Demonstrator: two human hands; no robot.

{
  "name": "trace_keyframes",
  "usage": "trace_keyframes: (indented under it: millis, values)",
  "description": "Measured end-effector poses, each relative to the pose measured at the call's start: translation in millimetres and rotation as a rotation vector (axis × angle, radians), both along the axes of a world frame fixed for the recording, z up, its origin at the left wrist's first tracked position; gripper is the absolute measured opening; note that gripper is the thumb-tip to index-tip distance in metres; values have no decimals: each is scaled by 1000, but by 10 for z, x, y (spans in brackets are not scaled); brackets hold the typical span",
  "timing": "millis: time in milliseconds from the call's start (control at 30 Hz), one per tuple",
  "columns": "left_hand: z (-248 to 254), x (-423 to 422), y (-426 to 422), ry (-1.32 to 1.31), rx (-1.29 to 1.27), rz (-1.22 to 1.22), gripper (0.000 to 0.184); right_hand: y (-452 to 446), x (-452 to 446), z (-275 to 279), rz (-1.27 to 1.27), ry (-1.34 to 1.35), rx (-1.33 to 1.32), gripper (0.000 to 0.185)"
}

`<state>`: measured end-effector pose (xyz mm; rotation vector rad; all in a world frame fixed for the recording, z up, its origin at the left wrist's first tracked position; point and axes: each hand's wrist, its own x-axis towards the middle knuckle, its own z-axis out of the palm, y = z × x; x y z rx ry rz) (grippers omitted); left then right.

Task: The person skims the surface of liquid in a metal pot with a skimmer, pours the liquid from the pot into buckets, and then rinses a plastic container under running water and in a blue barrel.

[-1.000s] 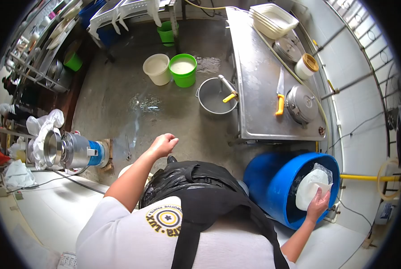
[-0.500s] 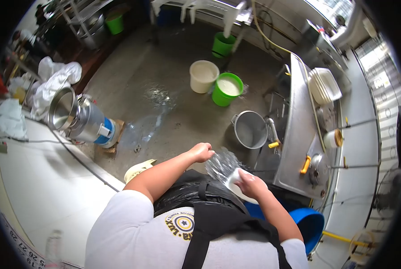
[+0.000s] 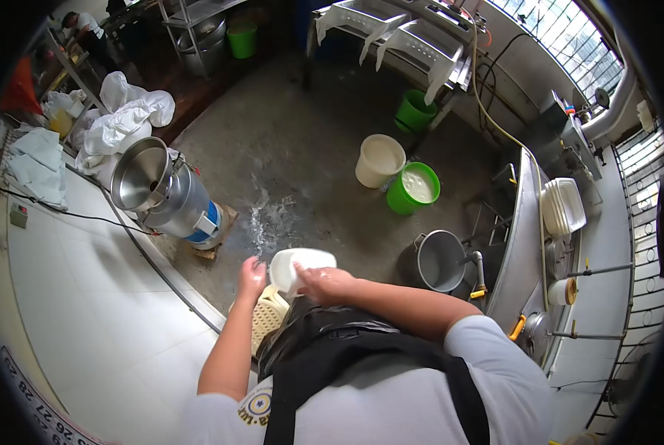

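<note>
My right hand grips a white plastic tub by its near side, holding it tilted in front of my waist. Just left of the tub is my left hand, its fingers curled in; whether anything sits inside them is hidden. Below both hands is a cream perforated plastic stool or chair. A wet, whitish splash covers the floor beyond the tub.
A steel machine with a bowl top stands left. A cream bucket, a green bucket of white liquid and a grey pot stand ahead and right, beside a steel counter. Another person is far left.
My body has turned left. The tub has swung from my right side to the left, close to my left hand. Liquid was spilling from it earlier; none shows pouring now.
</note>
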<state>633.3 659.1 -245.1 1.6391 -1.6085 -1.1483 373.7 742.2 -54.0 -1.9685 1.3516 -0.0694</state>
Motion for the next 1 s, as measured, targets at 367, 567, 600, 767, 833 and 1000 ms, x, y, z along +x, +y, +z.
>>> trace_keyframes:
  millis: [367, 567, 600, 767, 833, 1000]
  values:
    - [716, 1015, 796, -15, 302, 730, 30, -1994, 590, -1106, -363, -387, 474, 59]
    - [1035, 265, -122, -19, 371, 879, 31, -4891, -1313, -1623, -1015, -578, 749, 36]
    - [1036, 144, -354, -5, 368, 860, 31, -5346, -1899, -1969, -957, -615, 715, 31]
    - [1545, -681, -1919, 72, 322, 727, 29, -6854, -4086, -2033, -1258, -1121, 672, 23]
    - [1707, -919, -2515, 41, 258, 605, 28, -7280, -4466, -1734, -1493, -1192, 603, 28]
    - [2008, -1304, -3668, -116, 48, 353, 28, -7634, -4500, -875, -1424, -1073, 161, 41]
